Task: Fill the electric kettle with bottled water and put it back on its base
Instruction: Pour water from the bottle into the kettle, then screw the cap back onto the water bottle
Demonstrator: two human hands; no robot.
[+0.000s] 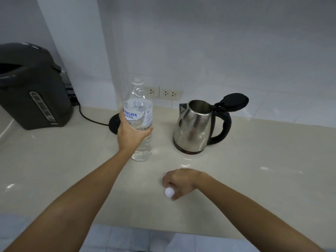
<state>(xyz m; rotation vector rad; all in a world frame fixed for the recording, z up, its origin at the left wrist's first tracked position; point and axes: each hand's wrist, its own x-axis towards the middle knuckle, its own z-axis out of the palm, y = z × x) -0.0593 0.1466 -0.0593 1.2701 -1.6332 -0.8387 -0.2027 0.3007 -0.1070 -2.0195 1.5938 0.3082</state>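
Note:
A clear plastic water bottle (140, 106) with a white and blue label stands upright on the counter, its neck uncapped. My left hand (130, 133) is wrapped around its middle. The steel electric kettle (194, 128) sits on the counter to the right, off its base, with its black lid (234, 100) flipped open and the handle facing right. The round black base (114, 123) lies behind the bottle, mostly hidden by my hand. My right hand (181, 181) rests low near the front of the counter, fingers pinching the white bottle cap (169, 192).
A large dark electric pot (34, 91) stands at the back left, with a black cord (91, 119) running to the base. Wall sockets (163, 92) sit behind the bottle. The beige counter (254, 170) ends at a front edge near the bottom.

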